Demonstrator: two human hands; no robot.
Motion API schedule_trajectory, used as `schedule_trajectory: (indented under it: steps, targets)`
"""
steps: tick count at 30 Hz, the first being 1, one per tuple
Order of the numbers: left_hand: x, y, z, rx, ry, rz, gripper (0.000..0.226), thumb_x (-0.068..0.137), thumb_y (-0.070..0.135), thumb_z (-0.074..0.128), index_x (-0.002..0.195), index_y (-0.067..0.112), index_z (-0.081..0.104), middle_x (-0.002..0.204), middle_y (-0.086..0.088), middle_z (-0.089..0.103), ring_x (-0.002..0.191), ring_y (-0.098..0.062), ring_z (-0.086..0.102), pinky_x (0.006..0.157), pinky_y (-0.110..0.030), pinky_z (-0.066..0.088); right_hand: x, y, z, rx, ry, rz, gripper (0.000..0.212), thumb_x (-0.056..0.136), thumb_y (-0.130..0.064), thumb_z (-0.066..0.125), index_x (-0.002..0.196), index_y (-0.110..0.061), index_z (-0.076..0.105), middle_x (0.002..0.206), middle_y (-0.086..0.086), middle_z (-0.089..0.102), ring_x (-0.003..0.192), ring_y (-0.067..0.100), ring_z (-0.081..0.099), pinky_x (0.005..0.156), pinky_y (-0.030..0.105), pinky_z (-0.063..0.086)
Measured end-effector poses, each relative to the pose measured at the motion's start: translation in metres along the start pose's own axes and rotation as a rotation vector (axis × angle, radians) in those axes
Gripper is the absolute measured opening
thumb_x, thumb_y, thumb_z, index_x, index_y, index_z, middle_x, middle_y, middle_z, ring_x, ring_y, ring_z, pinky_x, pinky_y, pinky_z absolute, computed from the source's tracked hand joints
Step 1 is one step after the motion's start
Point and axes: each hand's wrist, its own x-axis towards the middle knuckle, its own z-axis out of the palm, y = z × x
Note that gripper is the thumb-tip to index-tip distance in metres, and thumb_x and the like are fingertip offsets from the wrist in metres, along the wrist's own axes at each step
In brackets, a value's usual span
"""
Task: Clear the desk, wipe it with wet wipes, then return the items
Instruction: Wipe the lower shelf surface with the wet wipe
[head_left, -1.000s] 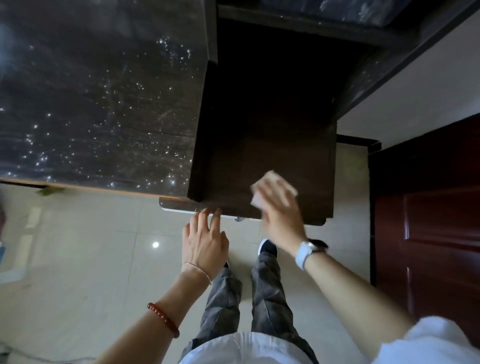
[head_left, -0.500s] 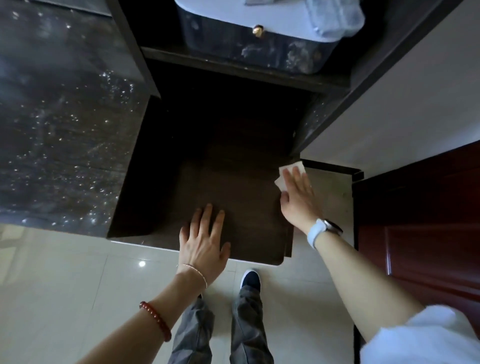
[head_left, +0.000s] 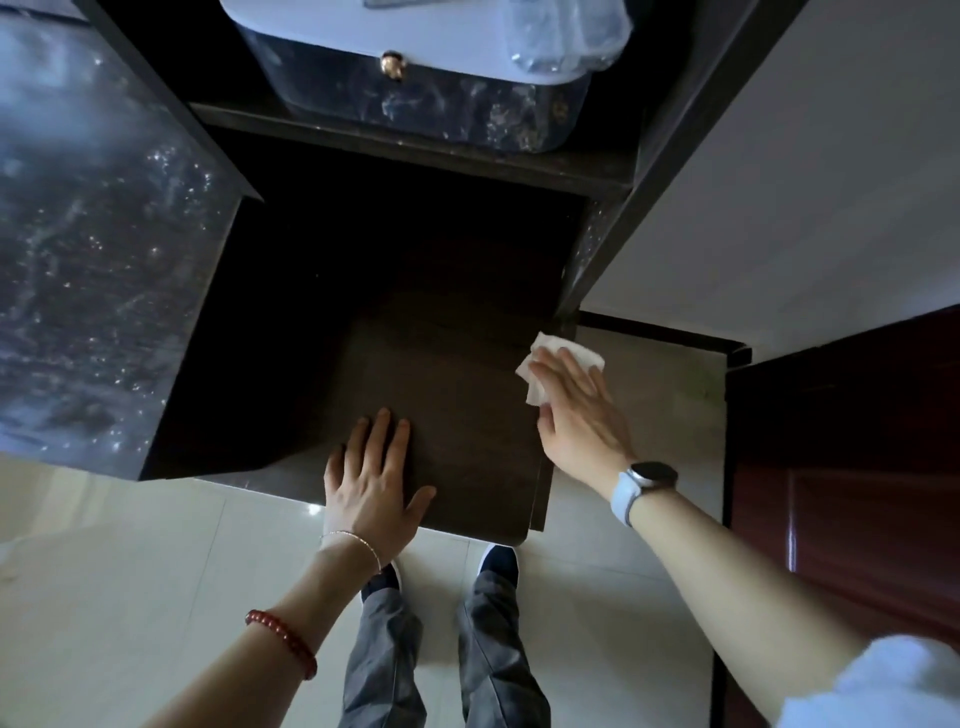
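A dark brown desk surface (head_left: 457, 395) lies below me, bare where it shows. My right hand (head_left: 576, 415) presses a white wet wipe (head_left: 566, 349) flat against the desk's right edge, fingers spread over it. My left hand (head_left: 371, 478) rests palm down on the front of the desk, fingers apart, holding nothing. The back of the desk is in deep shadow.
A shelf above the desk carries a clear storage box (head_left: 415, 88) with a white lid and a plastic bag (head_left: 566, 36). A dark speckled cabinet side (head_left: 93, 270) stands at left, a white wall (head_left: 805, 208) and red-brown door (head_left: 857, 467) at right. Pale tiled floor (head_left: 130, 571) lies below.
My right hand slid the wipe from the desk's front edge toward the right rear edge. My left hand moved from the front lip onto the desk top. My view tilted up, showing the shelf box.
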Motion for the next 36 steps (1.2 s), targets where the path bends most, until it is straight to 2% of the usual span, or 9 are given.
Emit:
schedule_trajectory:
  steps: [5, 8, 11, 15, 18, 21, 25, 29, 36]
  targets:
    - [0.002, -0.001, 0.001, -0.01, 0.005, -0.006, 0.08, 0.081, 0.044, 0.059, 0.144, 0.02, 0.017, 0.155, -0.003, 0.009, 0.143, -0.025, 0.004, 0.114, -0.046, 0.009, 0.022, -0.012, -0.01, 0.216, 0.148, 0.167, 0.044, 0.085, -0.006, 0.047, 0.126, -0.019, 0.039, 0.145, 0.003, 0.024, 0.132, 0.029, 0.032, 0.074, 0.031, 0.049]
    - [0.002, -0.003, 0.002, 0.034, -0.033, -0.009, 0.079, 0.084, 0.048, 0.053, 0.145, 0.023, 0.01, 0.156, -0.001, 0.002, 0.143, -0.023, -0.003, 0.114, -0.043, 0.004, 0.005, -0.029, 0.006, 0.153, 0.064, 0.101, 0.048, 0.088, -0.003, 0.044, 0.133, -0.015, 0.036, 0.152, 0.006, 0.019, 0.142, 0.028, 0.011, 0.11, 0.039, 0.027]
    - [-0.001, -0.006, -0.001, 0.045, 0.003, 0.013, 0.065, 0.083, 0.04, 0.053, 0.14, 0.016, 0.033, 0.151, -0.007, 0.027, 0.139, -0.028, 0.023, 0.11, -0.047, 0.023, -0.024, -0.06, 0.035, 0.225, -0.031, -0.214, 0.048, 0.085, 0.003, 0.041, 0.132, -0.009, 0.043, 0.151, 0.006, 0.026, 0.142, 0.021, 0.009, 0.117, 0.035, 0.003]
    - [-0.016, -0.021, -0.003, 0.035, 0.167, -0.013, 0.047, 0.078, 0.032, 0.037, 0.107, 0.006, 0.064, 0.12, -0.014, 0.061, 0.114, -0.031, 0.054, 0.096, -0.043, 0.041, -0.038, -0.094, 0.049, 0.727, -0.231, -0.112, 0.039, 0.093, -0.006, 0.033, 0.129, -0.01, 0.047, 0.139, -0.003, 0.041, 0.132, 0.004, 0.029, 0.107, 0.01, 0.019]
    - [-0.028, -0.027, 0.002, 0.016, 0.263, 0.002, 0.045, 0.08, 0.026, 0.037, 0.111, 0.002, 0.06, 0.122, -0.017, 0.058, 0.12, -0.029, 0.041, 0.099, -0.041, 0.029, -0.031, -0.095, 0.032, 0.969, 0.041, 0.159, 0.03, 0.089, -0.014, 0.036, 0.109, -0.012, 0.058, 0.114, -0.002, 0.06, 0.107, 0.003, 0.053, 0.087, 0.003, 0.035]
    - [-0.031, -0.006, 0.01, 0.08, 0.174, 0.217, 0.048, 0.084, 0.026, 0.036, 0.127, 0.009, 0.048, 0.134, -0.014, 0.051, 0.128, -0.03, 0.041, 0.103, -0.043, 0.027, -0.03, -0.081, 0.025, 0.869, 0.282, 0.308, 0.035, 0.088, -0.011, 0.033, 0.114, -0.011, 0.058, 0.121, 0.002, 0.057, 0.115, 0.013, 0.052, 0.095, 0.012, 0.037]
    - [-0.009, 0.023, 0.024, 0.159, 0.026, 0.376, 0.054, 0.085, 0.034, 0.03, 0.134, 0.013, 0.041, 0.141, -0.011, 0.044, 0.132, -0.028, 0.036, 0.106, -0.047, 0.034, -0.041, -0.059, 0.043, 0.335, 0.196, 0.189, 0.046, 0.091, -0.009, 0.027, 0.135, -0.002, 0.039, 0.147, 0.014, 0.031, 0.139, 0.019, 0.016, 0.116, 0.04, 0.015]
    - [0.043, 0.002, 0.013, 0.113, 0.056, 0.249, 0.056, 0.094, 0.041, 0.018, 0.145, 0.021, 0.005, 0.155, -0.006, -0.001, 0.14, -0.022, -0.011, 0.113, -0.035, -0.006, -0.049, -0.049, 0.056, -0.017, 0.039, 0.093, 0.059, 0.088, -0.03, 0.022, 0.142, -0.004, 0.025, 0.151, 0.013, 0.014, 0.14, 0.023, 0.008, 0.114, 0.037, -0.001]
    - [0.055, -0.027, -0.003, 0.062, 0.048, 0.029, 0.064, 0.087, 0.045, 0.011, 0.146, 0.021, 0.003, 0.155, -0.008, -0.003, 0.142, -0.027, -0.008, 0.114, -0.039, -0.004, -0.048, -0.055, 0.06, -0.202, 0.026, 0.109, 0.059, 0.089, -0.033, 0.027, 0.141, -0.005, 0.027, 0.149, 0.019, 0.028, 0.139, 0.032, 0.023, 0.114, 0.042, 0.007]
